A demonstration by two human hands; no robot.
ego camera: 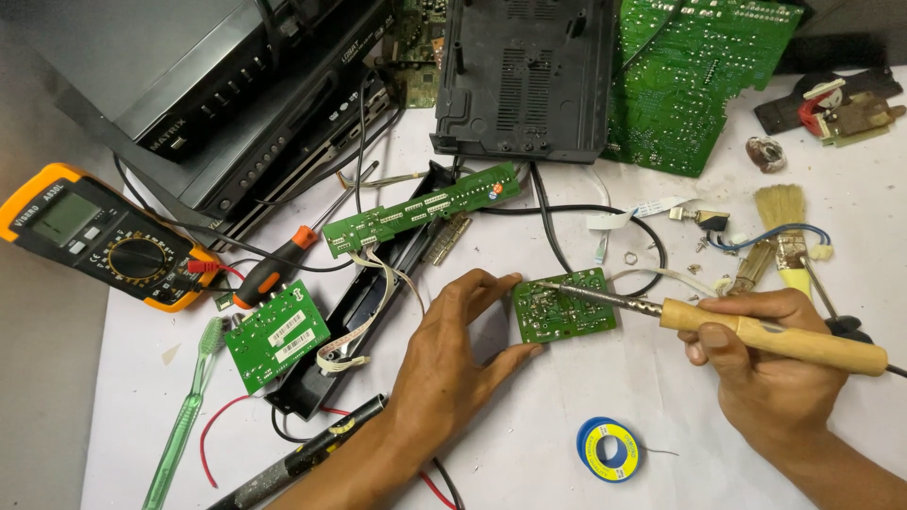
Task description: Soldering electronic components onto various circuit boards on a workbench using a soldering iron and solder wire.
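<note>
The left hand lies spread on the white table, thumb and forefinger bracing the left edge of a small green circuit board. The right hand is closed around the wooden handle of a soldering iron, whose tip touches that board. A blue solder reel lies just below, between the hands.

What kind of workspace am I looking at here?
Most likely an electronics repair bench. The right hand holds a wooden-handled soldering iron to a small green circuit board steadied by the left hand, with a yellow multimeter and opened black device casing nearby.
</note>
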